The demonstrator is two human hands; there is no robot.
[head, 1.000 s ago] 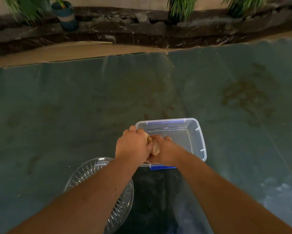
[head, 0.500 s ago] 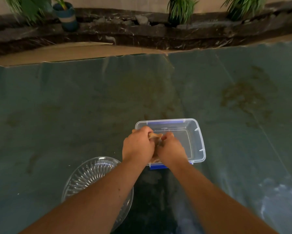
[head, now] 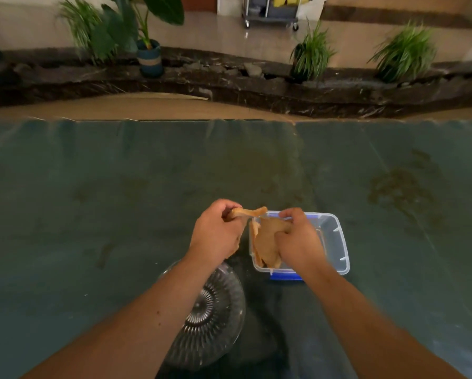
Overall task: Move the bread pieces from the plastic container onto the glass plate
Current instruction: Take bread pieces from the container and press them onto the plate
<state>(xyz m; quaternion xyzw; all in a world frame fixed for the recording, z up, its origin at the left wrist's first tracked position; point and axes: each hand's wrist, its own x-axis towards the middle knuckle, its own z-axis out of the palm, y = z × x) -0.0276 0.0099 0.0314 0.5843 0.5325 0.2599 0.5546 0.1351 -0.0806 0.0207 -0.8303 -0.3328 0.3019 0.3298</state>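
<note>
A clear plastic container (head: pixel 335 242) with blue clips sits on the green table cover. My right hand (head: pixel 297 239) is over its left half, gripping a stack of tan bread slices (head: pixel 264 242) that stands tilted inside it. My left hand (head: pixel 218 231) is just left of the container, pinching one bread slice (head: pixel 249 212) lifted above the rim. A ribbed glass plate (head: pixel 215 318) lies near me, partly hidden under my left forearm, with no bread visible on it.
The green cover (head: pixel 120 214) spreads wide to the left, right and beyond the container. A dark stone ledge with potted plants (head: pixel 147 56) runs along the far side. A wheeled cart (head: pixel 270 12) stands on the floor behind.
My hands have drawn apart. The left hand has pulled one slice up and leftwards out of the stack, while the right hand keeps hold of the other slices in the container.
</note>
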